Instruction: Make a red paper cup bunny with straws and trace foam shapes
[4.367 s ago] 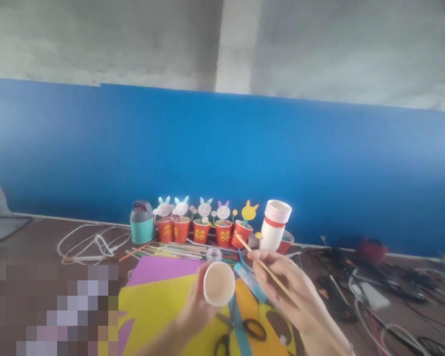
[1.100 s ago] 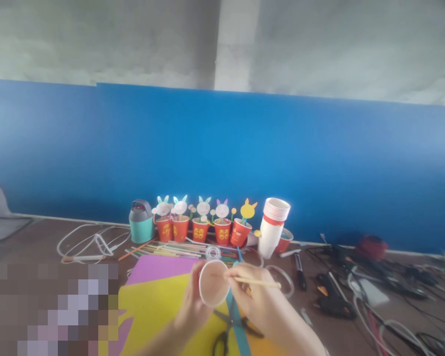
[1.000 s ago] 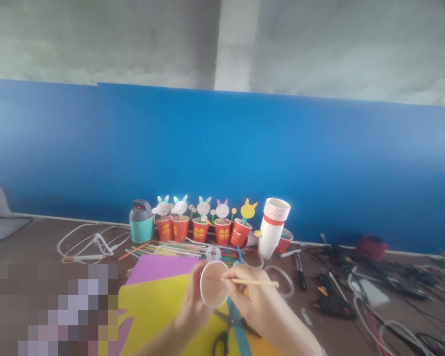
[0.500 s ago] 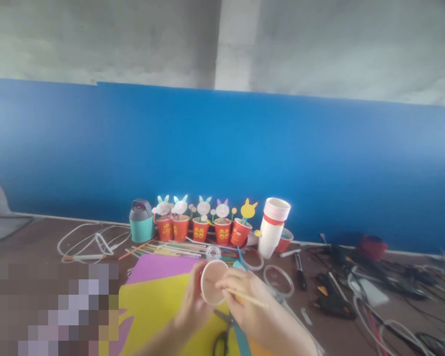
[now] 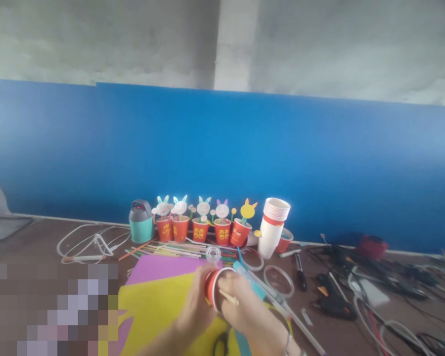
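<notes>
My left hand is wrapped round the side of a red paper cup, tipped so that its mouth faces my right hand. Between the fingers of my right hand is a thin cream stick. Those fingers reach into the cup's mouth and cover most of its inside, so the stick's far end is hidden. Below the hands, scissors lie on a yellow sheet of paper.
Behind stand red cups with paper rabbit faces, a teal bottle and stacked paper cups. Coloured sticks, a tape roll and purple paper lie nearer. Rightward are a marker, glue gun and tangled cables.
The cup has turned, showing more of its red side. My right hand has moved deeper into its mouth, and the stick now points more toward me, with less of it showing.
</notes>
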Demonstrator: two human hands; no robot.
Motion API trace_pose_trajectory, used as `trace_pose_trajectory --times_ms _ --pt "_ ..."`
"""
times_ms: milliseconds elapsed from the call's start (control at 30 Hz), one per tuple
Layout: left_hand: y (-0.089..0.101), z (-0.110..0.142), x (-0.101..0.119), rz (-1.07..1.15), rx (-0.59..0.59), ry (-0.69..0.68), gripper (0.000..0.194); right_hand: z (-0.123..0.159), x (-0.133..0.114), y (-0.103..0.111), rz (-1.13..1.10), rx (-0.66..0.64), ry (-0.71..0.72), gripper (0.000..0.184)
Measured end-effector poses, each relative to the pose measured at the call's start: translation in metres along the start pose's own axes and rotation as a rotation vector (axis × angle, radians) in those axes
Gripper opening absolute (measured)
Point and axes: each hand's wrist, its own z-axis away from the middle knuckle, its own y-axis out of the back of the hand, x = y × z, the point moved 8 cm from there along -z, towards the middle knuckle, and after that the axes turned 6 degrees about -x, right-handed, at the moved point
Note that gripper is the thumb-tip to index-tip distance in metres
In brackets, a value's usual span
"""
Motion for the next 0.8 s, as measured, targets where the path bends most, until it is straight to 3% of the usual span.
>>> trace_pose_trajectory --times_ms 133,267,533,600,633,700,800 --pt "-0.005 -0.004 -0.001 0.138 -0.051 0.089 0.042 0.007 -0.013 0.021 -0.011 0.075 0.059 0.020" --pt "-0.004 -0.008 -0.004 0.299 0.005 0.178 0.046 0.015 -0.011 0.043 0.025 0.173 -0.002 0.020" --pt "-0.010 -0.002 -0.006 0.482 0.057 0.165 0.051 0.014 -0.016 0.033 0.157 0.117 0.012 0.026" --pt "-0.008 -0.003 -0.002 0.521 0.078 0.178 0.053 0.018 -0.021 0.040 0.117 0.148 0.037 0.017" --pt "-0.006 -0.006 0.000 0.526 0.091 0.198 0.055 0.021 -0.024 0.045 0.064 0.170 0.068 0.013" --pt "0.005 -0.012 0.006 0.489 0.149 0.258 0.053 0.029 -0.024 0.061 -0.089 0.279 0.102 0.026" --pt "0.020 -0.021 0.013 0.483 0.238 0.401 0.043 0.035 -0.003 0.078 -0.237 0.469 -0.013 0.030"
